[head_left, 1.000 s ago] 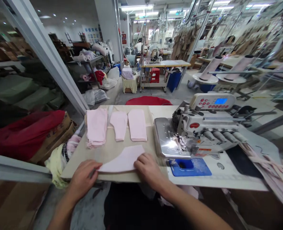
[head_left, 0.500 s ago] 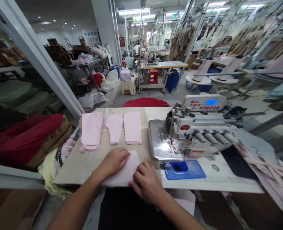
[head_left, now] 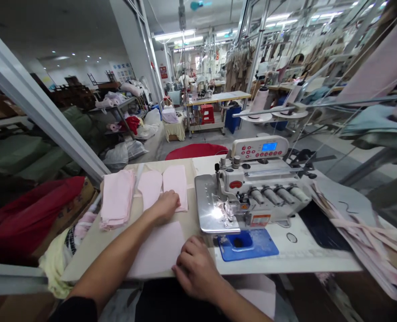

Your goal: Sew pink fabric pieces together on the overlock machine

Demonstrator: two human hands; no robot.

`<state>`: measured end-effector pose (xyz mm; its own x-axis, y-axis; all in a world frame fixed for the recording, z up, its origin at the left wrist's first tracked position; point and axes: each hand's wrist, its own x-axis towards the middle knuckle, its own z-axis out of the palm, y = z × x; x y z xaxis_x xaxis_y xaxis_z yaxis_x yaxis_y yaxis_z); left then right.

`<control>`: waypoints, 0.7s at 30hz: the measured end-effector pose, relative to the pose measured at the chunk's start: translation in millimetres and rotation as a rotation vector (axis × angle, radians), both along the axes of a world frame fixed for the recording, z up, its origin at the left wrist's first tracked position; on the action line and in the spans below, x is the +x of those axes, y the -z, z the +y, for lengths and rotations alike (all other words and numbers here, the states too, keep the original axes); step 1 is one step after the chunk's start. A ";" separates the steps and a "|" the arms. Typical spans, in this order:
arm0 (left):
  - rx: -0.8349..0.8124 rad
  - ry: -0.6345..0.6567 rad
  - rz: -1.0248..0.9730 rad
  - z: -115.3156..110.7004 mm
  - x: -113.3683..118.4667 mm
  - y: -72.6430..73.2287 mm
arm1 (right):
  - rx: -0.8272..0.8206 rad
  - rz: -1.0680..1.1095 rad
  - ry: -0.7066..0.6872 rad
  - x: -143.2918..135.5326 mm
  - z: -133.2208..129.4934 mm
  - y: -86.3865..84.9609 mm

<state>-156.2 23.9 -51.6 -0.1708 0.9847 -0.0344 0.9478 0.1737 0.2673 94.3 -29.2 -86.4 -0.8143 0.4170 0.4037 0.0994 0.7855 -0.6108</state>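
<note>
My left hand [head_left: 167,205] reaches over the right-hand stack of pink fabric pieces [head_left: 176,176]. Its fingers are bent together at the stack's lower part, and what lies between them is hidden. A larger pink fabric piece [head_left: 160,248] lies flat at the table's front edge. At that piece's right front corner, my right hand [head_left: 198,268] is closed with curled fingers, thumb at the edge. Left of the right-hand stack lie a narrower pink stack [head_left: 150,185], partly covered by my left hand and wrist, and a taller, rougher pink stack [head_left: 117,197].
An overlock sewing machine [head_left: 258,188] with a lit display stands right of the fabric, its metal plate [head_left: 207,205] beside my right hand. A blue tray [head_left: 252,246] lies in front of it. Pink strips [head_left: 352,228] hang at the far right. A metal post [head_left: 50,94] slants on the left.
My left hand has left the large pink piece and moved forward to the right-hand stack. My right hand stays at the front corner. The view has shifted to the right.
</note>
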 end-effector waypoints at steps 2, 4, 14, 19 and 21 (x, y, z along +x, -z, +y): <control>-0.009 -0.038 -0.001 3.7 -4.2 -0.4 | -0.017 0.019 0.000 0.1 0.5 0.6; -0.004 -0.068 -0.013 7.8 -8.8 -1.8 | -0.027 0.034 0.001 -0.3 1.0 1.0; 0.051 -0.087 -0.140 11.8 -21.5 -15.4 | -0.071 0.091 0.011 -1.7 1.7 2.5; 0.034 -0.062 -0.158 9.9 -20.0 -15.8 | -0.096 0.111 0.029 -1.8 1.3 5.1; 0.020 -0.077 -0.159 10.8 -18.2 -12.6 | -0.104 0.119 0.034 -2.0 1.5 4.3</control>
<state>-174.4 34.8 -39.0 -0.2400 0.9696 -0.0478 0.8773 0.2377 0.4170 92.3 -27.7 -90.7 -0.7481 0.4876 0.4501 0.0465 0.7151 -0.6974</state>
